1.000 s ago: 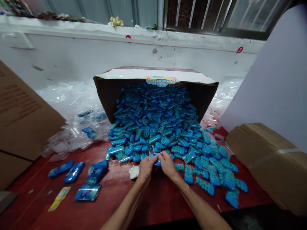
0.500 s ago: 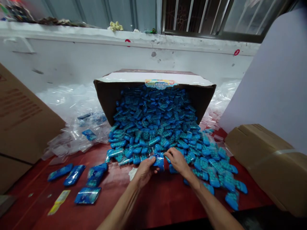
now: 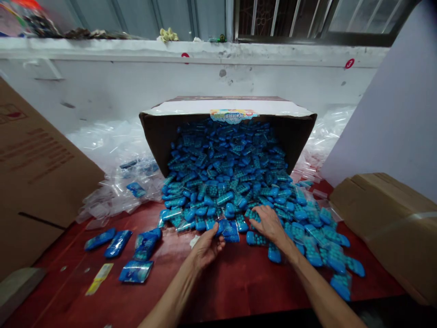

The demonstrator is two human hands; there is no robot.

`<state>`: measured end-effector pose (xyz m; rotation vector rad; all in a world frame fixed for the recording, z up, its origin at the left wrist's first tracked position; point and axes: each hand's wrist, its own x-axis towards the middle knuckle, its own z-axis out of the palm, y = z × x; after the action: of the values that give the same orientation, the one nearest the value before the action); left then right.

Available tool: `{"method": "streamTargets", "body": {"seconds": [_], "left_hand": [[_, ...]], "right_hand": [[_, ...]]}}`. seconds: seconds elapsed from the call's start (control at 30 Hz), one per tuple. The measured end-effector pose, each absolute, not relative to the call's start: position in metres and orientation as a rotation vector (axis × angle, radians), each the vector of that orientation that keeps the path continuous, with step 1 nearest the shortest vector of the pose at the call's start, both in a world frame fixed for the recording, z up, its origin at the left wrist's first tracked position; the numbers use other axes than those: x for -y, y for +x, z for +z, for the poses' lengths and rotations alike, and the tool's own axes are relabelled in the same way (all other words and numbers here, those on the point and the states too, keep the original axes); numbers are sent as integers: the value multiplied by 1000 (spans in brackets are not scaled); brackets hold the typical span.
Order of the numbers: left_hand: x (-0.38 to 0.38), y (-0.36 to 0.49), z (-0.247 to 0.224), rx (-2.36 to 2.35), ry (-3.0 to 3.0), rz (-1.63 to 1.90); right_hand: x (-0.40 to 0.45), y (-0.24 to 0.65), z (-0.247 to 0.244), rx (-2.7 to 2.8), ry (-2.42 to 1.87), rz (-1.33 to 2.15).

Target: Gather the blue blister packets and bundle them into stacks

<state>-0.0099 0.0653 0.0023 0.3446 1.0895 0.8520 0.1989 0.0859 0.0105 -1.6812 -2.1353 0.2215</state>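
A tipped cardboard box [image 3: 157, 132] spills a heap of small blue packets [image 3: 228, 177] onto the red table [image 3: 235, 282]. My left hand [image 3: 207, 248] holds a blue packet in a clear bag [image 3: 229, 230] at the heap's front edge. My right hand [image 3: 269, 223] rests palm down on the packets just to the right, fingers spread over them. Whether it grips one I cannot tell.
Several filled blue bags [image 3: 136, 255] lie in a row at the left front, with a yellow label [image 3: 99, 278]. Clear empty bags [image 3: 109, 182] pile up left of the box. Brown cartons stand at the left [image 3: 37, 182] and right [image 3: 392, 223]. A white wall runs behind.
My hands were together on one packet. The right hand has let go and moved right onto the heap. The left hand keeps the bagged packet.
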Motion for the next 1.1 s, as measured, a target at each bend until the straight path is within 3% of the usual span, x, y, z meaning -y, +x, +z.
{"method": "streamTargets", "body": {"seconds": [0.13,0.27,0.43,0.73,1.1], "left_hand": [[-67,-6,-2,-1055,384,837],[-68,-4,-4,-994,458,827],[-67,-7,-6,-920,554,843],[-70,-8,0,-977,742,891],[-63,-12,1,-1010,739,832]], "right_hand": [[-74,189,33,2050,-1292,827],[-70,181,47,2060,-1194,983],[-70,182,49,2122,-1216,892],[-55,175,51,2288,-1227,394],[-45,161,32,2286,-1263,331]]}}
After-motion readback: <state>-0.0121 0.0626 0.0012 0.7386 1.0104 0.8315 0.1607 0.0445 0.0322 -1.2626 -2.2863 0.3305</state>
